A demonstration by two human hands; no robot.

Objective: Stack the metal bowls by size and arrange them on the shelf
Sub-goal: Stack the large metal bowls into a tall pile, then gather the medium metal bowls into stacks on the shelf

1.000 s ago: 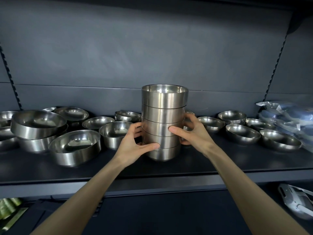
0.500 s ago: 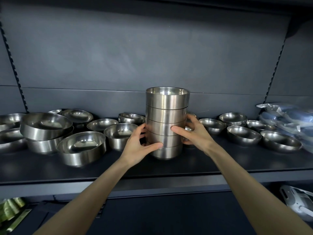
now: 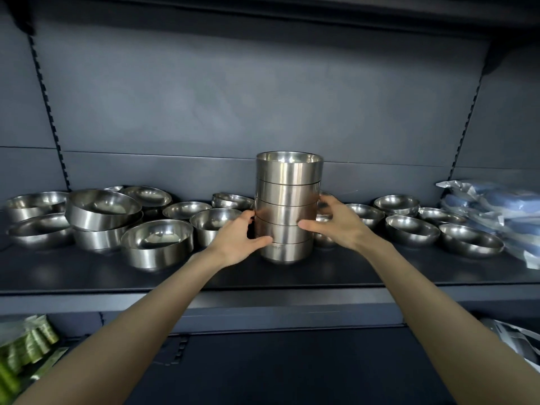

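On the shelf, left of the stack, loose bowls wait. The left hand and right hand curl around the stack's lower half, fingers pressed to its sides. It looks stiff, slick and weighty; gripping low seems wise. More bowls lie right.

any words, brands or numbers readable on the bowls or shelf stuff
Lowest bowl of the held stack: a small marking near its rim, too blurred to read.
Blue plastic-wrapped packs at the right: no legible print.
Green packets on the lower shelf: none legible.
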